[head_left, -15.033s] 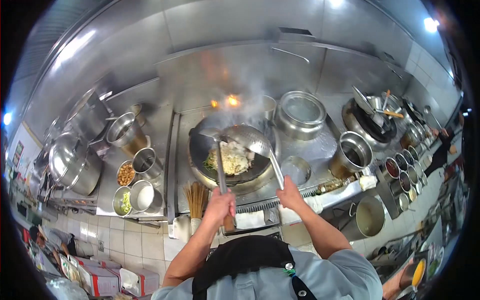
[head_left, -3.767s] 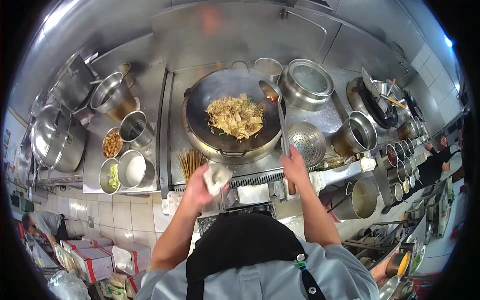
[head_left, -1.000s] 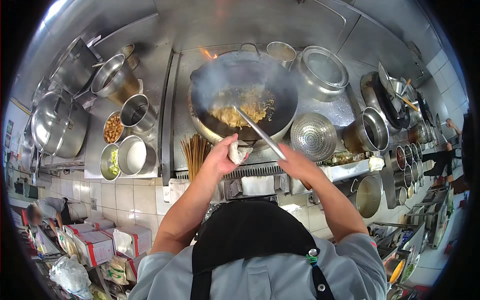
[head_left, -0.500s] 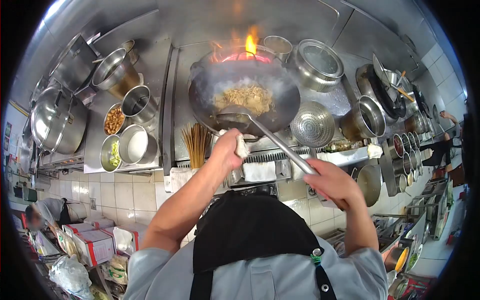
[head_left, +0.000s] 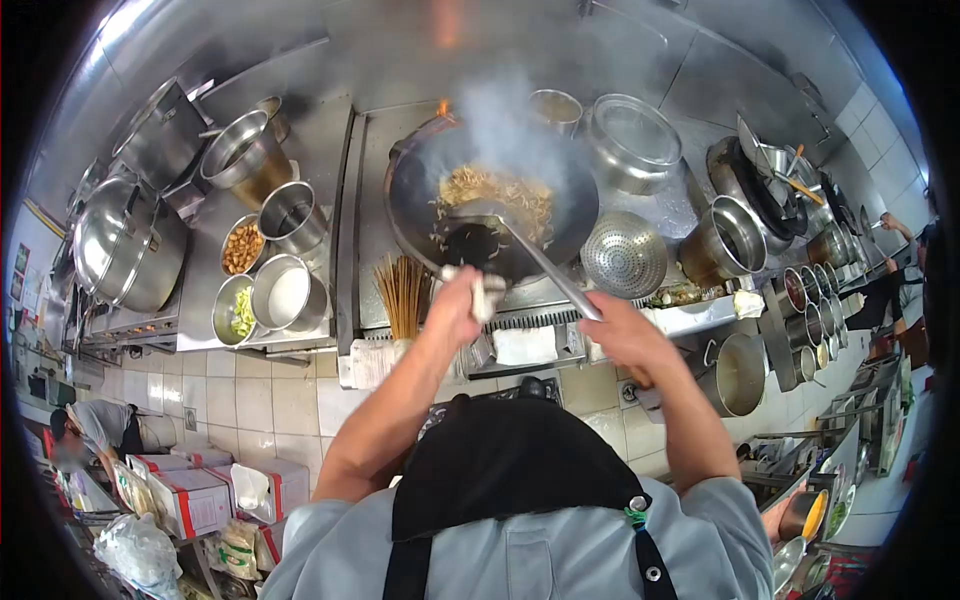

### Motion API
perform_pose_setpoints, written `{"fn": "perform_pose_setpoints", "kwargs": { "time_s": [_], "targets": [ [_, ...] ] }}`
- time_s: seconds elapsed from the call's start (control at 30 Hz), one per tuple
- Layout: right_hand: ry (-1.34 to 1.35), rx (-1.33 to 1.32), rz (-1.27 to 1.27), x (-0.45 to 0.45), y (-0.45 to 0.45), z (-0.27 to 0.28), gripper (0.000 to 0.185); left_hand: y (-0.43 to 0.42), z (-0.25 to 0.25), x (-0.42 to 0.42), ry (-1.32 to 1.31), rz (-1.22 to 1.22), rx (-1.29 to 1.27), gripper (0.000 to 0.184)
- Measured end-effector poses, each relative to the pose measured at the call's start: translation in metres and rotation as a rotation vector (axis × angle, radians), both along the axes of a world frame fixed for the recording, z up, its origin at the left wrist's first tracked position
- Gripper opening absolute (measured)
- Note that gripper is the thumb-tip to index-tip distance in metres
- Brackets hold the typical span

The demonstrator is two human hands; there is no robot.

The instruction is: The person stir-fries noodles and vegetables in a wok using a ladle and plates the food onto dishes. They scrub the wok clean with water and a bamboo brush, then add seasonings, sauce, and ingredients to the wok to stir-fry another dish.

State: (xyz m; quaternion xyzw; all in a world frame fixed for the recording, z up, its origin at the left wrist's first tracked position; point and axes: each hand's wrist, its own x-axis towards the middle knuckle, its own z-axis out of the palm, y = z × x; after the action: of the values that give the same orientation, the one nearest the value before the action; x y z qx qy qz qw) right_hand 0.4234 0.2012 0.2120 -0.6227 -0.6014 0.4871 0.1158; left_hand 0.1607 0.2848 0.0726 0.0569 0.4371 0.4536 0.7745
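My left hand (head_left: 457, 308) is wrapped round a pale folded cloth (head_left: 487, 295) at the near rim of the dark wok (head_left: 405, 190); the wok's handle is hidden there. My right hand (head_left: 628, 330) grips the long metal handle of a ladle (head_left: 535, 250), whose bowl is inside the wok. Shredded, browned food (head_left: 495, 190) lies toward the far side of the wok, with white smoke rising over it. Dark bare metal shows at the wok's near side. A perforated strainer (head_left: 624, 255) rests on the stove right of the wok.
A bundle of bamboo sticks (head_left: 402, 295) stands left of my left hand. Steel pots, a bowl of brown chunks (head_left: 242, 249) and one of chopped greens (head_left: 240, 312) are at left. A lidded pot (head_left: 635, 140) stands behind the strainer. Other people are at both sides.
Since the earliest frame, the strainer has left my right hand and a cloth is in my left. In the last half second, the tall flame behind the wok has shrunk and the wok has tilted back.
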Motion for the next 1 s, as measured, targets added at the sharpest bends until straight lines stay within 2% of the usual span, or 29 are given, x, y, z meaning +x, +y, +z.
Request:
{"fn": "perform_pose_setpoints", "kwargs": {
  "time_s": [0.03, 0.07, 0.13, 0.2, 0.23, 0.27, 0.3, 0.37, 0.4, 0.47, 0.6, 0.67, 0.7, 0.73, 0.77, 0.83, 0.9, 1.0],
  "targets": [
    [-0.026, 0.075, -0.027, -0.003, 0.004, -0.004, 0.040, -0.023, -0.019, 0.000, -0.028, -0.014, 0.009, 0.017],
    [0.034, 0.080, -0.057, -0.002, 0.001, -0.004, 0.045, -0.061, 0.018, 0.010, 0.017, 0.034, 0.024, 0.017],
    [0.118, 0.123, -0.149, 0.004, -0.015, 0.002, 0.048, -0.068, -0.013, 0.016, 0.114, 0.105, 0.143, 0.018],
    [0.212, 0.101, -0.246, 0.017, -0.029, -0.002, 0.049, -0.057, -0.032, -0.002, 0.179, 0.012, 0.141, 0.017],
    [0.241, 0.142, -0.251, 0.028, -0.032, -0.009, 0.047, -0.028, -0.010, -0.003, 0.174, -0.019, 0.062, 0.016],
    [0.236, 0.139, -0.263, 0.039, -0.033, -0.011, 0.046, -0.009, 0.019, 0.005, 0.203, 0.056, 0.078, 0.012],
    [0.229, 0.147, -0.269, 0.049, -0.029, -0.011, 0.045, 0.022, -0.003, -0.002, 0.076, 0.037, 0.035, 0.013],
    [0.121, 0.067, -0.273, 0.076, -0.006, -0.030, 0.044, 0.058, -0.037, -0.004, 0.075, 0.030, 0.076, 0.010],
    [0.072, 0.024, -0.279, 0.079, 0.001, -0.034, 0.043, 0.058, -0.030, -0.002, 0.093, 0.042, 0.016, 0.011],
    [0.044, 0.191, -0.247, 0.074, 0.002, -0.046, 0.042, 0.063, -0.017, 0.002, 0.130, 0.075, -0.099, 0.014],
    [0.141, 0.056, -0.220, 0.041, -0.022, -0.003, 0.045, 0.084, -0.054, -0.003, -0.032, 0.048, -0.106, 0.012],
    [0.124, -0.029, -0.151, 0.039, -0.035, 0.032, 0.047, 0.057, -0.031, 0.003, -0.059, 0.074, -0.105, 0.012],
    [0.084, -0.048, -0.091, 0.040, -0.036, 0.048, 0.046, 0.043, -0.004, 0.009, -0.072, 0.088, -0.094, 0.012],
    [0.046, -0.080, -0.034, 0.040, -0.039, 0.058, 0.045, 0.022, 0.036, 0.017, 0.025, 0.079, -0.084, 0.010],
    [0.006, -0.125, 0.025, 0.039, -0.042, 0.060, 0.043, 0.009, 0.062, 0.017, -0.033, -0.002, -0.058, 0.008],
    [-0.102, -0.107, 0.074, 0.026, -0.023, 0.049, 0.044, 0.011, 0.049, 0.016, -0.040, 0.066, -0.085, 0.009],
    [-0.131, 0.006, 0.111, 0.014, 0.007, 0.017, 0.047, 0.010, -0.001, 0.006, -0.057, 0.032, -0.009, 0.016],
    [-0.257, 0.444, 0.101, 0.007, 0.018, -0.043, 0.048, -0.053, -0.027, 0.007, 0.010, 0.061, 0.088, 0.020]
  ]
}}
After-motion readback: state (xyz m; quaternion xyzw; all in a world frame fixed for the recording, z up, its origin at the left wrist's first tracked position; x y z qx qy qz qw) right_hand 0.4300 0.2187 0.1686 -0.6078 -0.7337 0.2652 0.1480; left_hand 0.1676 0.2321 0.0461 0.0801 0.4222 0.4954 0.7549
